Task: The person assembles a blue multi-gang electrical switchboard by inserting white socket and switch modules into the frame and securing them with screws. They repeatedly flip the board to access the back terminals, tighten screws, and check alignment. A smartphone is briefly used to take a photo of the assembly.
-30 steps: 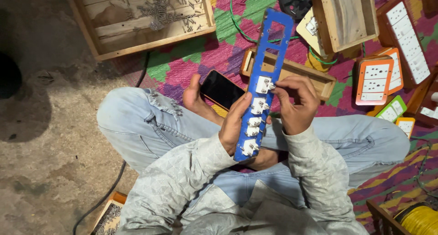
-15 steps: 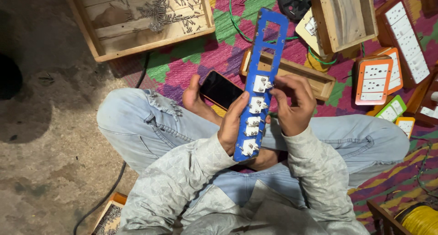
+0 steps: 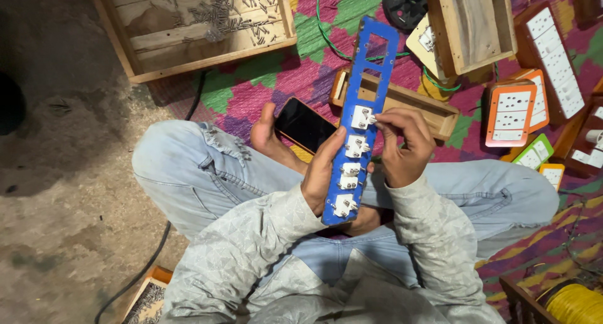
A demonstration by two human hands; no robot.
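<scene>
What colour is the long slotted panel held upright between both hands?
Bright blue; the long slotted panel carries white sockets, seen in the head view.

Phone and wooden box crowd the mat.

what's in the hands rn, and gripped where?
Left hand grips the long blue panel by its lower left edge. Right hand pinches at the top white switch fitted in it.
</scene>
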